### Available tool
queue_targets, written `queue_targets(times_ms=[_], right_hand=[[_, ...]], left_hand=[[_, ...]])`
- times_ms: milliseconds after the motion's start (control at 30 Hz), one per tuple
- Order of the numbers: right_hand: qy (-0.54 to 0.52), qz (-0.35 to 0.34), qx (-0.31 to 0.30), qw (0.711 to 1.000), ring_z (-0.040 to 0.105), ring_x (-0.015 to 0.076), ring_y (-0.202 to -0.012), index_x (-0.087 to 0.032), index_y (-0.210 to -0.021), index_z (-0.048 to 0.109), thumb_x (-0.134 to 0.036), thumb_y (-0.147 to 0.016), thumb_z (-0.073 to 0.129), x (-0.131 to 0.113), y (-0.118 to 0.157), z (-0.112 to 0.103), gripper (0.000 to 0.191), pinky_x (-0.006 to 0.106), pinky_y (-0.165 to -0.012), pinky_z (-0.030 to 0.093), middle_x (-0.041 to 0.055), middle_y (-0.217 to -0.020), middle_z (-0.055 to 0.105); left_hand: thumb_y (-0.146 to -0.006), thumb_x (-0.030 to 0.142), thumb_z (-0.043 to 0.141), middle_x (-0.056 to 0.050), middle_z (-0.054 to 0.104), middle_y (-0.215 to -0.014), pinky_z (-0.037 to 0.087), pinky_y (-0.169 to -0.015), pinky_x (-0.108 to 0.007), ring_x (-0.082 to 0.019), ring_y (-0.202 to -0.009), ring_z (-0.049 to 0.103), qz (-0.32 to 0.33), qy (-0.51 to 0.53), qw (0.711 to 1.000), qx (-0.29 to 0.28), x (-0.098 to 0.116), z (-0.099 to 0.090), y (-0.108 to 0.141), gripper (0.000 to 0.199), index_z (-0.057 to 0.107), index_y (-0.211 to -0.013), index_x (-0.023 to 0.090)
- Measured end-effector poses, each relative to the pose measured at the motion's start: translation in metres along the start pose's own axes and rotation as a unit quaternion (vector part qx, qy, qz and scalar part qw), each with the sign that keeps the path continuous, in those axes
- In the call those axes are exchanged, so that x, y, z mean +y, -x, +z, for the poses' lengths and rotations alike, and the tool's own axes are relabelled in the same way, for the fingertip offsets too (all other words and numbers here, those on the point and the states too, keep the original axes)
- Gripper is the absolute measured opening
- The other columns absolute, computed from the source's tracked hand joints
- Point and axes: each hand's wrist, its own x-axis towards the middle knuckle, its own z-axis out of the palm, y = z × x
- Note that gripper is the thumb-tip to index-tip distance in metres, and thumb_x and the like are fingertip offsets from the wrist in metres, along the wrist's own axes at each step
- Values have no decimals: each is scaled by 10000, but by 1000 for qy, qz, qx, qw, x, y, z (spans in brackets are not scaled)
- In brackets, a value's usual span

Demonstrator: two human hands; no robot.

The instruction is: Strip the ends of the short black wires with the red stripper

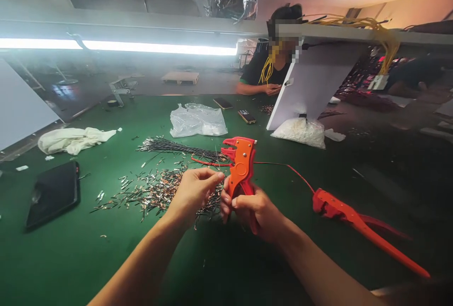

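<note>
My right hand (253, 209) is wrapped round the handles of an orange and red wire stripper (242, 162), held upright with its jaws facing left. Just left of the tool, my left hand (200, 188) pinches a thin wire (217, 155) that rises from the fingertips beside the jaws. Behind and below my left hand, a heap of short cut wire pieces (155, 192) with coppery ends lies on the green table (106, 263). A bundle of long black wires (177, 147) lies beyond the heap, and a red cord (276, 164) runs behind the stripper.
A second stripper (339, 211) lies at the right. A black phone (54, 195) and white cloth (76, 140) are at the left. Beyond lie a plastic bag (198, 121), two small devices and a white bag (300, 131). A person (262, 70) sits across the table.
</note>
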Motion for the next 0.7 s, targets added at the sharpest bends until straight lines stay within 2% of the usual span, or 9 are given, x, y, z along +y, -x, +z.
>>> queue_targets(times_ms=[67,200,300,367,433,533,600,633,700], right_hand=[[4,4,0,1000,519,154,-633,-160,-839,575,-91,-629,551,1,0,1,222,318,-597,465,-10,-726,516],[7,-3,9,1000,532,158,-647,-180,-888,570,-92,-639,548,1,-1,0,265,325,-612,479,-13,-747,528],[18,-21,20,999,522,144,-654,-176,-867,582,-57,-637,550,2,1,-2,261,291,-625,461,-18,-726,525],[23,-24,13,999,529,146,-654,-168,-866,592,-54,-645,546,2,3,-3,253,291,-624,464,-9,-729,541],[9,-16,-14,1000,557,164,-650,-169,-906,589,-79,-659,538,3,4,-3,268,316,-616,484,5,-739,573],[-33,-14,-67,997,625,206,-658,-158,-945,582,-111,-652,517,6,4,-1,303,352,-604,507,39,-753,640],[-51,-17,-88,995,668,238,-681,-141,-943,590,-118,-628,503,9,4,1,327,370,-612,515,70,-767,682],[-56,-15,-94,994,682,252,-689,-138,-949,594,-119,-619,495,10,4,2,345,378,-614,517,81,-772,698],[-55,-10,-93,994,692,266,-703,-140,-969,600,-117,-605,484,12,4,2,382,394,-626,520,87,-779,712]], left_hand=[[-737,435,651,56,450,-487,270,-337,-183,-63,-373,350,-20,62,998,9,-2,0,-3,301,621,-655,147],[-724,421,699,38,561,-625,357,-364,-151,-53,-434,443,-14,158,987,38,0,-4,-3,268,607,-745,170],[-729,435,732,1,604,-598,371,-324,-182,-77,-391,475,-23,184,982,-25,3,-5,5,305,633,-721,148],[-743,419,739,-15,612,-561,384,-324,-193,-88,-374,495,-21,192,980,-42,4,-6,11,319,622,-657,135],[-760,400,738,-7,621,-567,402,-353,-176,-80,-397,514,-2,203,979,-12,7,-10,16,305,618,-655,140],[-784,406,730,3,658,-625,430,-385,-172,-79,-435,533,55,214,972,78,13,-23,22,258,641,-733,169],[-807,427,709,4,671,-644,447,-398,-197,-94,-440,544,115,211,961,139,18,-33,27,249,646,-758,191],[-828,444,682,8,666,-652,450,-409,-207,-98,-444,545,138,208,956,151,20,-36,30,259,641,-752,200],[-866,473,626,7,654,-698,464,-464,-221,-101,-495,558,160,198,960,121,22,-39,34,305,632,-715,207]])
